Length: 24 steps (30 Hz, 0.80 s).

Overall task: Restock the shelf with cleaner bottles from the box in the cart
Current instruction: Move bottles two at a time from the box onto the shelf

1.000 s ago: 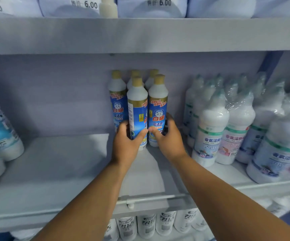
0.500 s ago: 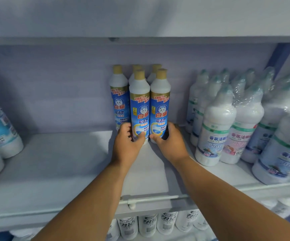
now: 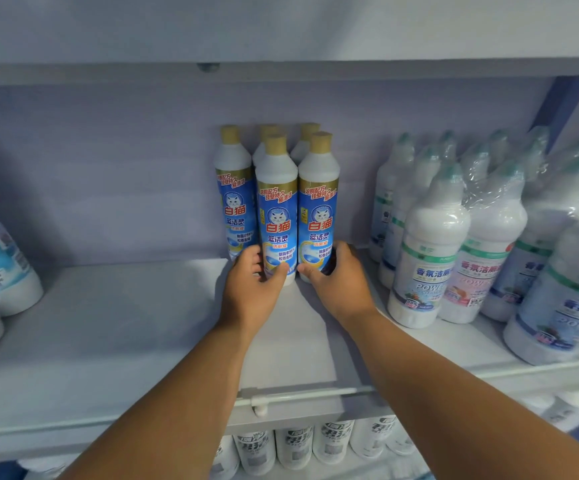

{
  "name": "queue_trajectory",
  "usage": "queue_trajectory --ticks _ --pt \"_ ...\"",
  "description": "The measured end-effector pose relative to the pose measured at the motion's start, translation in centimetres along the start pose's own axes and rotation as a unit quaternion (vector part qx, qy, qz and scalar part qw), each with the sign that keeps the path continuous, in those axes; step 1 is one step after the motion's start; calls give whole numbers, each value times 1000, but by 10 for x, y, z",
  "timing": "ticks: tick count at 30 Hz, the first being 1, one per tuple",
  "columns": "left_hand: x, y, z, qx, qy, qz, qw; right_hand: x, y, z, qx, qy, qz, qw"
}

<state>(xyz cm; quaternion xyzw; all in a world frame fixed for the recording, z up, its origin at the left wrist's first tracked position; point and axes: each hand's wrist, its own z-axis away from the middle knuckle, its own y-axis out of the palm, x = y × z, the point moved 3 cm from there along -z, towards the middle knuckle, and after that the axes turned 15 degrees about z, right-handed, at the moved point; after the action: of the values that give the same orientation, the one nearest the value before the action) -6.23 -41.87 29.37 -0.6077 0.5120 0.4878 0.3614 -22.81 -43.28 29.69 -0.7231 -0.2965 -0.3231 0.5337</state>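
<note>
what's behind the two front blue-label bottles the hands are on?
Behind the two front bottles, two more gold caps and white shoulders show, so a second row stands there; their labels and bases are covered. A fifth bottle stands to the left. Whether anything stands further back cannot be seen.

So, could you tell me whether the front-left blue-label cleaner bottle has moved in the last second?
Yes: the front-left bottle turned in place, label swinging left, so its cat logo now faces out like the rear-left bottle.

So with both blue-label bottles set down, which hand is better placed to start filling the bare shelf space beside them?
Probably the left hand: it holds the left front blue-label, gold-capped bottle, right beside the bare grey shelf. The right hand is hemmed in by the white shrink-wrapped bottles.
</note>
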Motion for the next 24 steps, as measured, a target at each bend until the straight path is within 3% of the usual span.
queue_trajectory --ticks 10,24 --pt "4 -2 -2 -12 23 -64 998 4 0 4 17 -14 -21 1000" --pt "1 -3 -1 -5 0 -46 999 6 -1 4 18 2 1 1000"
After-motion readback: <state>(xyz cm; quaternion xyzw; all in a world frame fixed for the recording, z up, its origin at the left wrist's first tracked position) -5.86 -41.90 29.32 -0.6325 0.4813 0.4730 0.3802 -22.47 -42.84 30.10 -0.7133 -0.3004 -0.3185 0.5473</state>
